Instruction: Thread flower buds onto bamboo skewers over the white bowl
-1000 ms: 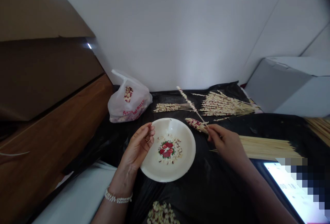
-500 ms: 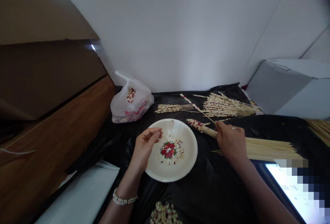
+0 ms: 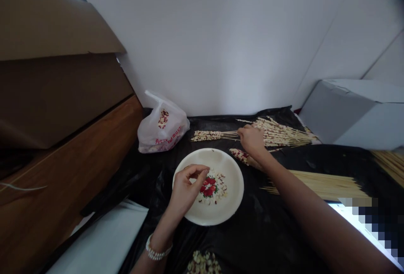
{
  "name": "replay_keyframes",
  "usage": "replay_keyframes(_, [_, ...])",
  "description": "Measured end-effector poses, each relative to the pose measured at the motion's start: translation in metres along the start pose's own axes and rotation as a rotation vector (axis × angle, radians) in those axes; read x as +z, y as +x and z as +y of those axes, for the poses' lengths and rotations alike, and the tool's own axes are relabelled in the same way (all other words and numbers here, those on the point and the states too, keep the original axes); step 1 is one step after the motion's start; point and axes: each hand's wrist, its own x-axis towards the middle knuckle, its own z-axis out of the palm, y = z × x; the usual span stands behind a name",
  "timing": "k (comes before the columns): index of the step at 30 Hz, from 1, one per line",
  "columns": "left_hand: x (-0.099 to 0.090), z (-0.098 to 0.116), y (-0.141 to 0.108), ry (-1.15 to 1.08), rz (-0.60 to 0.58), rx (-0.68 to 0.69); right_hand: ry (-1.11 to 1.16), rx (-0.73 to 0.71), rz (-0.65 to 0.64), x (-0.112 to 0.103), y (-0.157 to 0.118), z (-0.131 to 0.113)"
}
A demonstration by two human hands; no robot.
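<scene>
My left hand hovers over the left side of a white bowl, thumb and forefinger pinched together. Anything between those fingertips is too small to make out. In the bowl, loose pale and dark-red kernels lie around a printed red flower. Farther back, my right hand is closed at the bare ends of a small bundle of kernel-threaded skewers, gripping a skewer there. Just to its right spreads a larger pile of threaded skewers. A partly stripped corn cob lies below my right wrist, partly hidden by the forearm.
A white plastic bag of kernels stands at the back left. Bare skewers lie at right, near a lit screen. More kernels sit at the front edge. Black plastic sheeting covers the surface; a pale box stands at right.
My right hand has moved back and left from beside the cob to the skewer bundle, taking the threaded skewer along. My left hand has shifted slightly right over the bowl, still pinched.
</scene>
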Motion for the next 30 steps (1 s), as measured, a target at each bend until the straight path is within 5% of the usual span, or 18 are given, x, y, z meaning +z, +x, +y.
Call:
replay_keyframes(14, [-0.004,-0.009,0.002,0.067,-0.026,-0.015,-0.065,-0.158,-0.240,0.057,0.037,-0.010])
replay_keyframes(22, [-0.005,-0.007,0.001,0.121,-0.040,0.023,-0.047,-0.296,-0.228,0.057,0.047,-0.009])
replay_keyframes(30, [-0.005,-0.008,0.001,0.166,-0.041,0.066,0.011,-0.280,-0.181,0.046,0.053,-0.010])
